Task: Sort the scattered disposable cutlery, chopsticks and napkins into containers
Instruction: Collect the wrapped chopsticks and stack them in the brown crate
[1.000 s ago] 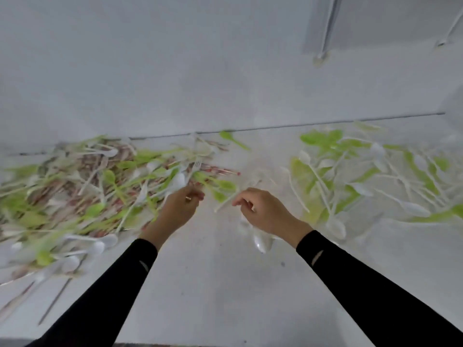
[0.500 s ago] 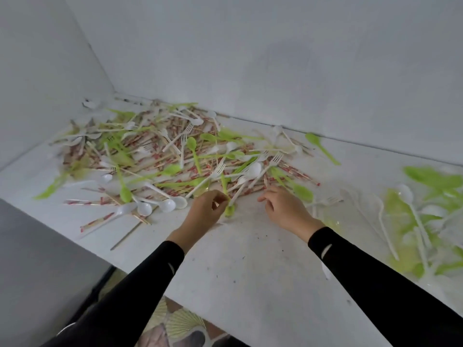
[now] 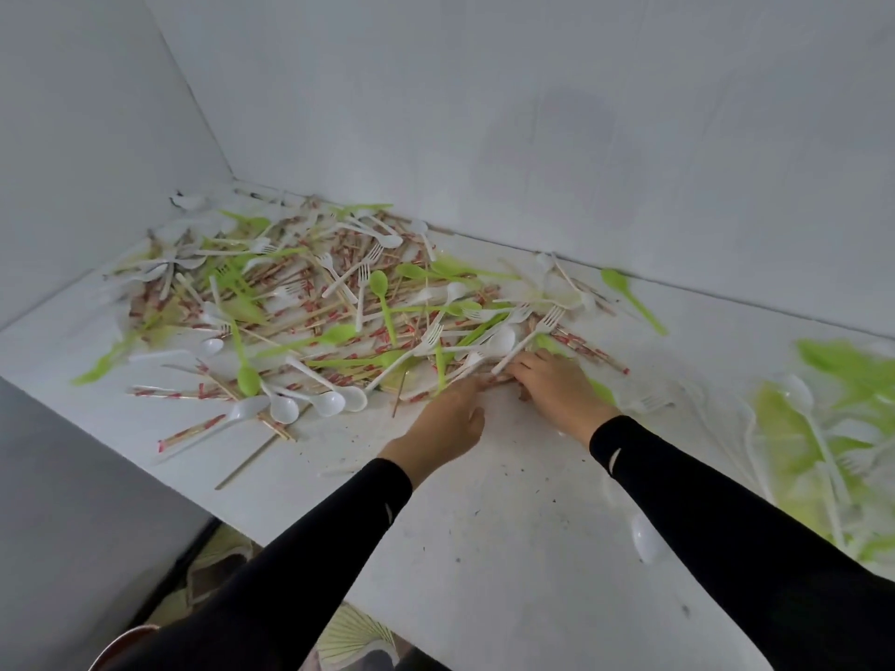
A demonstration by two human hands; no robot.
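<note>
A big pile of cutlery (image 3: 339, 307) covers the white table's (image 3: 484, 549) far left corner: white forks, white spoons, green spoons and chopsticks in red-and-white paper wrappers. Both my hands are at the pile's near right edge. My left hand (image 3: 445, 418) lies palm down, its straight fingers touching the ends of wrapped chopsticks (image 3: 496, 378). My right hand (image 3: 557, 389) faces it, fingers bent over the same chopstick ends. A white fork (image 3: 532, 334) lies slanted just beyond my right fingers. No container or napkin shows.
A second heap of green and white cutlery (image 3: 823, 428) lies blurred at the right. A lone white spoon (image 3: 644, 544) sits beside my right forearm. White walls close the back and left; the table edge (image 3: 145, 457) drops off at the near left.
The view has swung left and steadied on the pile. Both hands have moved forward and together, and their fingers now meet on the wrapped chopsticks.
</note>
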